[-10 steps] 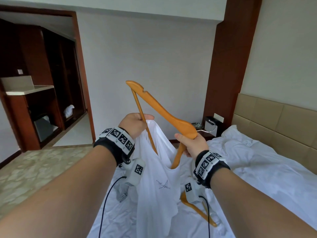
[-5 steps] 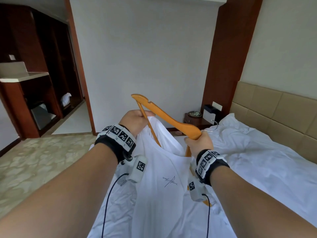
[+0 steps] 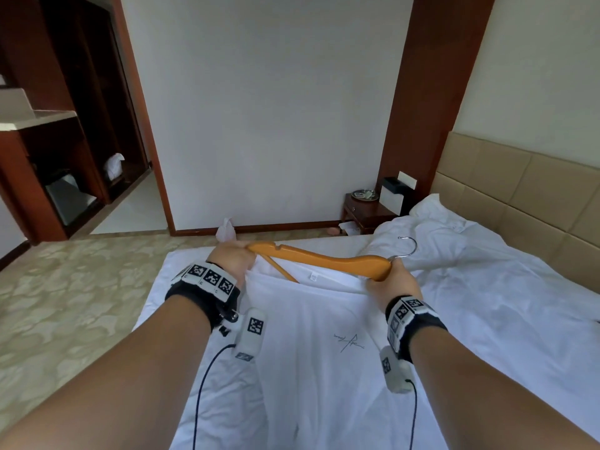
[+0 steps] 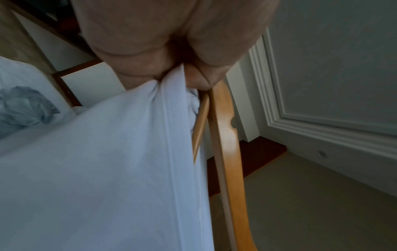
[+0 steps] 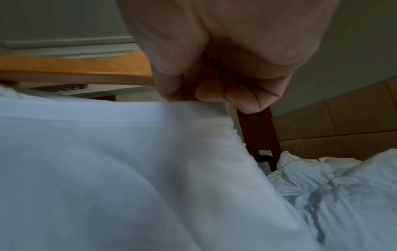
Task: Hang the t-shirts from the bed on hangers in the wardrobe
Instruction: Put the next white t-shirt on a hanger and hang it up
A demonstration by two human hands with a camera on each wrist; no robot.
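Note:
I hold a white t-shirt (image 3: 318,352) with a small black scribble print up over the bed (image 3: 487,319). An orange wooden hanger (image 3: 324,258) with a metal hook (image 3: 407,248) lies nearly level along the shirt's collar, one arm and its crossbar going down inside the neck opening. My left hand (image 3: 232,258) pinches the shirt's left shoulder together with the hanger's left tip (image 4: 193,81). My right hand (image 3: 391,280) grips the hanger's middle below the hook, with the collar edge (image 5: 223,103) against its fingers. The hanger's right arm is hidden inside the shirt.
The dark wooden wardrobe (image 3: 81,125) stands open at the back left across patterned floor (image 3: 81,287). A nightstand (image 3: 367,209) sits by the padded headboard (image 3: 519,196). A crumpled white bag (image 3: 225,228) lies on the floor past the bed's edge. Rumpled sheets cover the bed to the right.
The hanger has dropped from steeply tilted to nearly level, and both hands have come down with it. The shirt hangs wider across the hanger; the second hanger on the bed is out of sight.

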